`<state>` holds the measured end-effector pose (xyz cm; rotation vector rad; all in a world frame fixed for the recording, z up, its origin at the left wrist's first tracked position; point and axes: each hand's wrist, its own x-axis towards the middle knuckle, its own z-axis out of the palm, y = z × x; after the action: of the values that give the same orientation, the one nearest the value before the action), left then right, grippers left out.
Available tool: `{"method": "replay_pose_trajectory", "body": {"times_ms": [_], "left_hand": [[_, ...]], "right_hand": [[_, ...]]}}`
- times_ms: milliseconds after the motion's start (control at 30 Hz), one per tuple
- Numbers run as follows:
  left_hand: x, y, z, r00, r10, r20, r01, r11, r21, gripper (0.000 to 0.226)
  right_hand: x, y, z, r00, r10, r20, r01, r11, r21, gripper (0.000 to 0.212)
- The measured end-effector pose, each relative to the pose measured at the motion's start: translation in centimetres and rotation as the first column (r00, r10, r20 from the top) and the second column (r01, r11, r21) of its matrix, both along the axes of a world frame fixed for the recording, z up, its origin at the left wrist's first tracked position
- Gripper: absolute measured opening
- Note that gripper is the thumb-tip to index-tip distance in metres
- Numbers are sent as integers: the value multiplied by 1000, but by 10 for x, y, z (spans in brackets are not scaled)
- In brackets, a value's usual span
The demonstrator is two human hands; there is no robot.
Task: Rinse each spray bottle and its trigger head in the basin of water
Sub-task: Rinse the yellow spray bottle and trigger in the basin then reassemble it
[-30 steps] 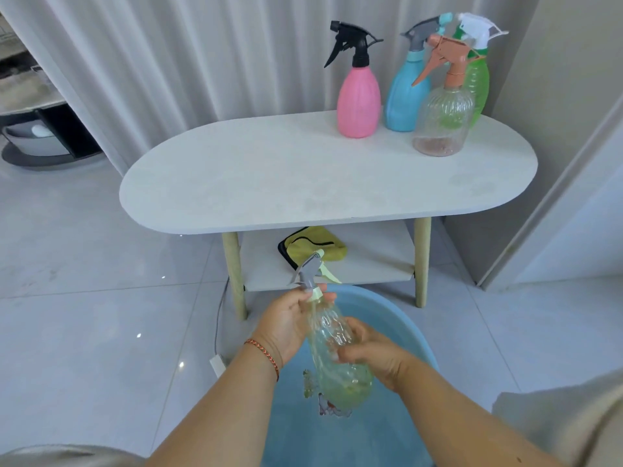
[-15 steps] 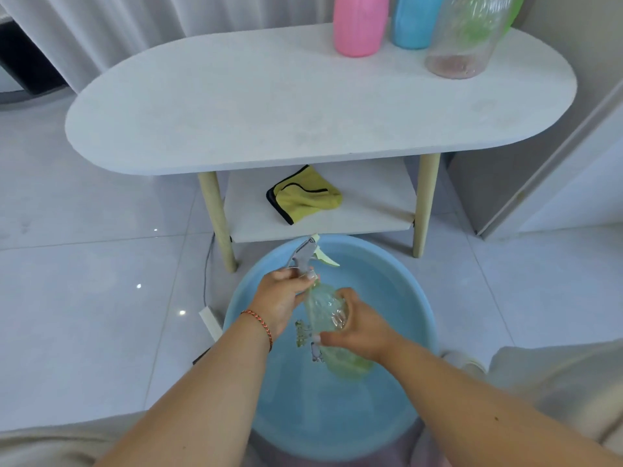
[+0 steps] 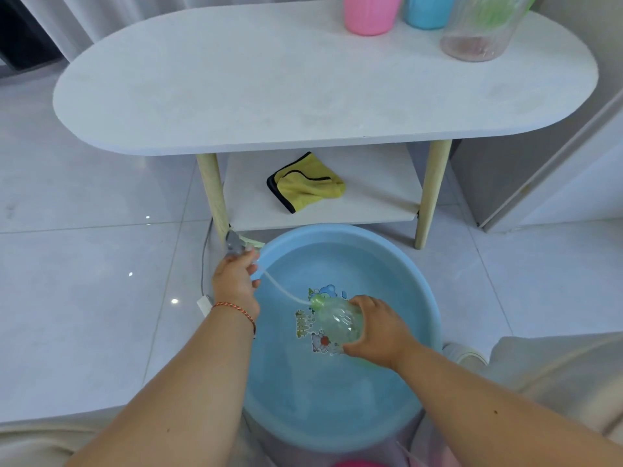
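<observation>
**Bottle one opened over the basin, three more waiting**

Bottle point(image 3: 338, 323) and head point(image 3: 236, 245) are apart now, so I judge the first rinse only just begun. My right hand point(image 3: 376, 328) has its fingers wrapped round the clear greenish bottle, tipped on its side low over the water at the middle of the basin point(image 3: 435, 308); whether its base is dipping in I cannot tell. My left hand point(image 3: 236, 281) grips the grey trigger head at the basin's far left rim, and its white tube point(image 3: 281, 289) slopes down to the bottle's mouth, the end apparently not quite out.

Left to do, as I read it: free the tube, dunk and swill both pieces, then take the others in turn. On the far right of the worktop point(image 3: 269, 96) stand a pink bottle point(image 3: 371, 15), a blue one point(image 3: 426, 11) and a clear one point(image 3: 478, 32) with a green one point(image 3: 495, 10) showing behind it; their tops are out of view.

A yellow cloth point(image 3: 308, 185) lies on the shelf point(image 3: 371, 197) under the worktop, just beyond the basin. A cable point(image 3: 204, 261) runs down the floor just left of the basin, near my left wrist, and splashes could reach it. Nothing blocks the water itself.
</observation>
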<state>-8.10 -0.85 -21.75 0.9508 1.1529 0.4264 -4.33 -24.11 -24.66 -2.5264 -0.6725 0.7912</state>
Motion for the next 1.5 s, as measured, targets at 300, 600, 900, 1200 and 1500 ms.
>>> {"method": "replay_pose_trajectory", "body": {"times_ms": [300, 600, 900, 1200, 1500], "left_hand": [[-12, 10, -11, 996, -22, -85, 29, 996, 84, 9], [-21, 20, -13, 994, 72, -88, -67, 996, 52, 8], [-29, 5, -23, 983, -86, -160, 102, 991, 91, 11], [-30, 4, -29, 980, -90, -177, 103, 992, 68, 7], [-34, -1, -28, 973, -128, -190, 145, 986, 80, 8]], "right_hand": [[5, -11, -15, 996, -85, 14, 86, 981, -175, 79], [12, -12, -27, 971, -231, -66, 211, 951, -226, 72], [6, -2, -29, 990, -74, 118, 122, 875, -469, 66], [4, -1, -43, 983, -164, -88, 117, 911, -395, 83], [-2, 3, -50, 988, 2, -154, -89, 826, -556, 83]]}}
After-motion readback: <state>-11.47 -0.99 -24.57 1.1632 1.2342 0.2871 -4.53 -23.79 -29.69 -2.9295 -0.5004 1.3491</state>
